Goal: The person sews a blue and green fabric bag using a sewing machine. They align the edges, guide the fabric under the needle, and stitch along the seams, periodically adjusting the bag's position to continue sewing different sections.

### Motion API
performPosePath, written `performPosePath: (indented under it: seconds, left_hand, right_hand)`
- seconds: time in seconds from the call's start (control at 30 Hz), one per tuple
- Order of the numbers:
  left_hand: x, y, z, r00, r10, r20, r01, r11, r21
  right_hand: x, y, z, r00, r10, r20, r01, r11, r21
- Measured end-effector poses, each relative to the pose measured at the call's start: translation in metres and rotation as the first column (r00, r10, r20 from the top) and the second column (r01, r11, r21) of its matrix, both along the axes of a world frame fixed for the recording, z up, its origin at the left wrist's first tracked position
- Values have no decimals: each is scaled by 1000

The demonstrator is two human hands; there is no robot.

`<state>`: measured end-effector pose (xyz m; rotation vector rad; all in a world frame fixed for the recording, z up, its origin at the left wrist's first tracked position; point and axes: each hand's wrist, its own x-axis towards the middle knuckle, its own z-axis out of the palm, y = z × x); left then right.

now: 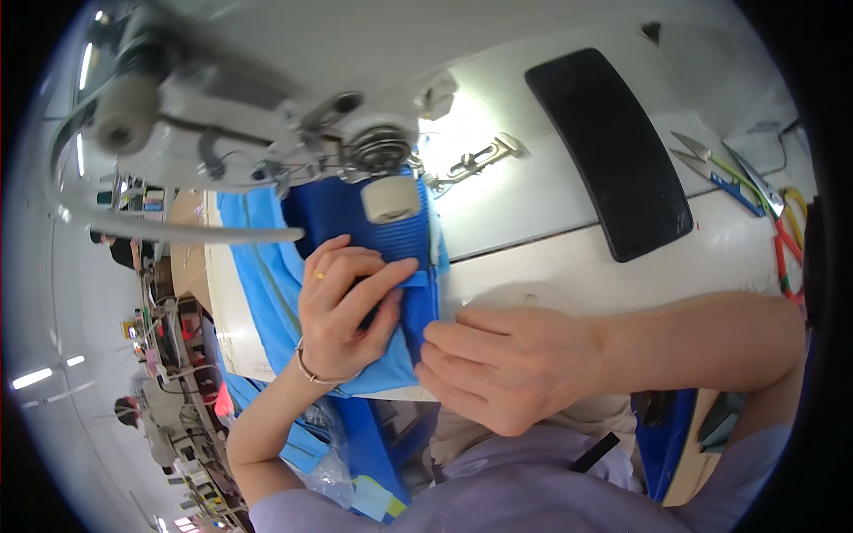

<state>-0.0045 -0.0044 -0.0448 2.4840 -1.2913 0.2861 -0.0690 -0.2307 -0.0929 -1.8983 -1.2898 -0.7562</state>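
Observation:
Layered dark and light blue fabric point(250, 265) lies under the sewing machine point(378, 155), with a ribbed dark blue strip point(400, 240) along its right side. My left hand point(345, 315) grips this fabric below the needle area, its fingers bent and the index fingertip on the strip. My right hand point(502, 364) is closed on the fabric's right edge nearer my body, its fingertips partly hidden. Where the needle meets the cloth is hidden by the machine head.
A black rectangular object point(609, 151) rests on the machine bed at right, near scissors and snips point(773, 200). Blue cloth and plastic point(302, 444) are below the table's left edge point(231, 329). Co-workers point(155, 426) are at benches on the left.

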Motion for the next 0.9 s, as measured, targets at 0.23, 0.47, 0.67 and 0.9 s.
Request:
performPosePath:
  seconds: [0.23, 0.47, 0.67, 0.9]
  left_hand:
    - [-1, 1, -2, 998, -44, 38, 42, 998, 52]
    - [5, 0, -7, 992, -89, 86, 89, 996, 6]
    - [26, 1, -16, 971, -144, 190, 154, 987, -36]
    - [42, -5, -8, 966, -159, 203, 148, 987, 65]
  right_hand:
    - [3, 7, -8, 1000, -17, 25, 19, 997, -74]
    - [6, 6, -7, 999, -31, -11, 30, 995, -100]
    - [8, 5, -1, 991, -128, -28, 119, 967, -224]
    - [19, 7, 0, 972, -227, -65, 207, 952, -224]
